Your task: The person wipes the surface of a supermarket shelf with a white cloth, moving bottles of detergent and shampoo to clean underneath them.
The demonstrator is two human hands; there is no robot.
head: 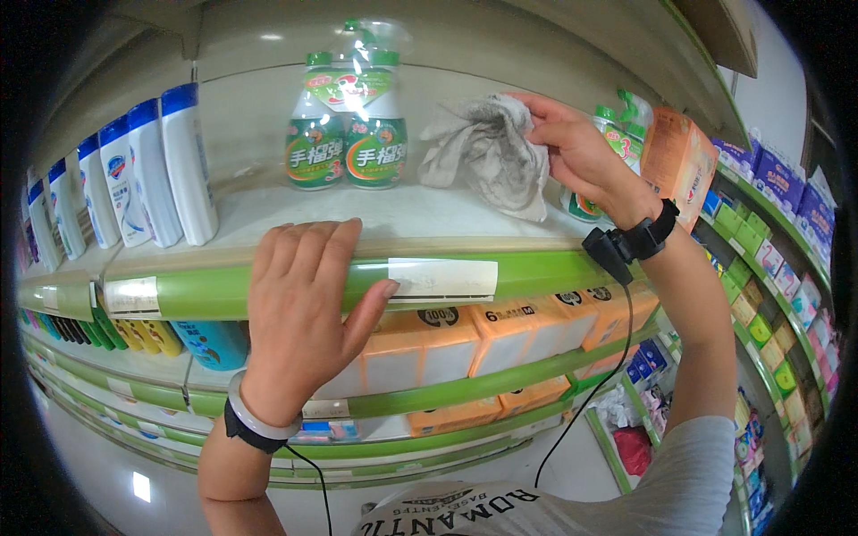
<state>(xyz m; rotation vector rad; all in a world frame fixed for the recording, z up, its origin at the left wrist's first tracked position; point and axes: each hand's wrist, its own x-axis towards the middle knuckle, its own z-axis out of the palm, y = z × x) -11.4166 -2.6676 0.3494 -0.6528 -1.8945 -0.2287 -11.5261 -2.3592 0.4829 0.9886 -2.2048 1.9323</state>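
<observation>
My right hand pinches a crumpled white cloth with dark grey stains, just above the shelf board. Palm down, my left hand lies across the green shelf edge strip, thumb spread and touching a white paper label. It holds nothing. Between and beyond my hands stands a shrink-wrapped pair of green-and-white cleaner bottles with a spray trigger on top. Another green cleaner pack is partly hidden behind my right hand.
White bottles with blue caps line the shelf's left side. An orange pack stands at its right end. Below are orange tissue packs and a blue bottle. Side shelves rise at right. A black cable hangs from my right wrist.
</observation>
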